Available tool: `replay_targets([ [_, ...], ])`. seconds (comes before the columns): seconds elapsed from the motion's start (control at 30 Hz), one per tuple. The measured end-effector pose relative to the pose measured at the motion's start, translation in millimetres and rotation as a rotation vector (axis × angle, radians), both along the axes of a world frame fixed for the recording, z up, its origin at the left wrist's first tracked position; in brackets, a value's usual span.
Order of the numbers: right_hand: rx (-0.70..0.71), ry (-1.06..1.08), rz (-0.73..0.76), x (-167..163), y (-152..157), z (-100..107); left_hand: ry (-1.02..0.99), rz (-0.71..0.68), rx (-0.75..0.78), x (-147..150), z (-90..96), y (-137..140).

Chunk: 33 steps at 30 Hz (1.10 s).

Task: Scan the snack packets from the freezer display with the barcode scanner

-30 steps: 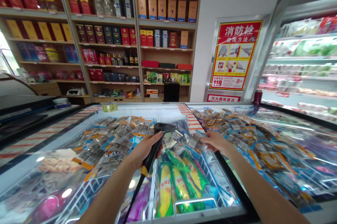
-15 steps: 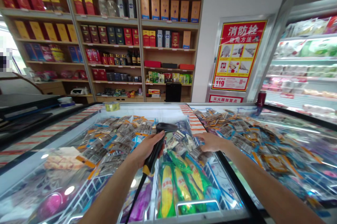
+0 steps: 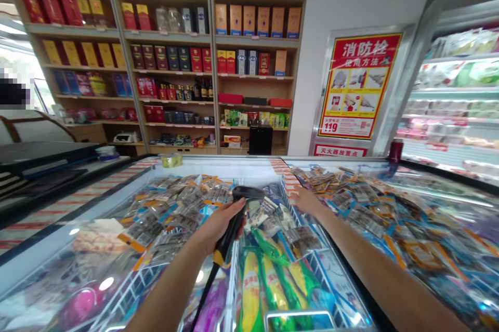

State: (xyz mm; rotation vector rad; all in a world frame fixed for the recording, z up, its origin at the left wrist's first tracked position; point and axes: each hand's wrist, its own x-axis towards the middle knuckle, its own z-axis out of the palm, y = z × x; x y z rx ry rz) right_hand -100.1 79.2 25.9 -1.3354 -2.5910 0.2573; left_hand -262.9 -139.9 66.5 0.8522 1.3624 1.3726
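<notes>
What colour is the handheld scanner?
The scanner is black, with yellow near where the cord joins; best seen in the head view.

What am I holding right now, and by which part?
Your left hand grips a black handheld scanner by its handle; nothing shows held in your right hand.

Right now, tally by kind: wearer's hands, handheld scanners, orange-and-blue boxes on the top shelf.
Wearer's hands (left hand, right hand): 2
Scanner, in the left hand: 1
Orange-and-blue boxes, top shelf: 6
Total: 9
</notes>
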Motion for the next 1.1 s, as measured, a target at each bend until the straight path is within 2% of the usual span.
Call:
replay_targets([
  [0.13, -0.009, -0.026, -0.058, -41.7, 22.1, -14.1, -0.003, 0.037, -0.017, -0.8, 0.0, 0.0],
  [0.23, -0.029, -0.06, -0.05, -60.3, 33.6, -22.0, 0.017, 0.059, -0.031, -1.1, 0.5, -0.2],
  [0.43, -0.052, -0.086, 0.029, -63.1, 57.1, -17.8, 0.055, 0.046, -0.026, -0.1, 5.5, -3.7],
  [0.7, -0.048, -0.095, -0.001, -91.9, 83.0, -25.0, 0.031, 0.144, -0.051, 0.1, 5.9, -3.2],
  [1.1, -0.095, -0.099, -0.024, -96.9, 84.7, -26.0, 0.032, 0.165, -0.049, -3.0, 4.6, -2.5],
])
